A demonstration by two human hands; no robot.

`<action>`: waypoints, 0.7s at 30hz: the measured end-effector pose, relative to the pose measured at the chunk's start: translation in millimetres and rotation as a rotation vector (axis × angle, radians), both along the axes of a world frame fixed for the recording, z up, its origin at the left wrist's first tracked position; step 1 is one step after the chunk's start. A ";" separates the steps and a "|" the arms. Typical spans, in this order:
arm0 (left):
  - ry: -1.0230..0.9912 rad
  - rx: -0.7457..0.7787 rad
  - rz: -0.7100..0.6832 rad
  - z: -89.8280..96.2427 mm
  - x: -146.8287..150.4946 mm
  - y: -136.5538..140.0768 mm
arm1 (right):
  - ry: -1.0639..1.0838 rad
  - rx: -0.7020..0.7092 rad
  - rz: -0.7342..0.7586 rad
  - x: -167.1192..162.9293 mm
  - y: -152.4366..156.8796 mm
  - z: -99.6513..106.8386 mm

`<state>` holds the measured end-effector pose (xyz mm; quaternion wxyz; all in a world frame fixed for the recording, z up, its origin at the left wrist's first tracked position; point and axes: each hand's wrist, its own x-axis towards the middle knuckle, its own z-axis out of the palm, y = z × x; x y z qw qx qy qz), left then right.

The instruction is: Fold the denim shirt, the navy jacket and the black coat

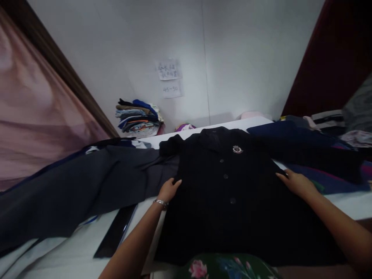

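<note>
A black buttoned jacket [209, 217] with a small crest on the chest lies spread out before me, collar pointing away. My left hand [169, 190] pinches its left edge below the sleeve, thumb and fingers closed on the cloth. On the opposite edge, my right hand [296, 182] grips the jacket's side the same way. One sleeve is bunched near the left shoulder, while the other stretches out to the right. Dark grey trousers or similar cloth [110, 182] lie to the left, touching the jacket.
Folded clothes [138, 118] are stacked at the back left against the wall. More garments [328, 122] pile up at the right. A flat black object [114, 232] lies on the white table [72, 254]. A pink curtain [37, 89] hangs at left; paper notes [169, 69] are on the wall.
</note>
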<state>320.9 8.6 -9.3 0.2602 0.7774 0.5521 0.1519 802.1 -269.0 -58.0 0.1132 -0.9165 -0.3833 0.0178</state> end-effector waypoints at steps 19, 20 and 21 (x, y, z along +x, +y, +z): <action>0.251 -0.027 0.058 9.2 68.0 92.3 | -0.071 -0.067 0.089 -38.0 51.3 0.4; 0.244 -0.028 0.060 7.6 66.6 94.2 | -0.064 -0.069 0.086 -38.6 50.7 2.1; 0.232 -0.031 0.064 6.4 65.4 95.6 | -0.057 -0.075 0.083 -39.4 50.4 4.0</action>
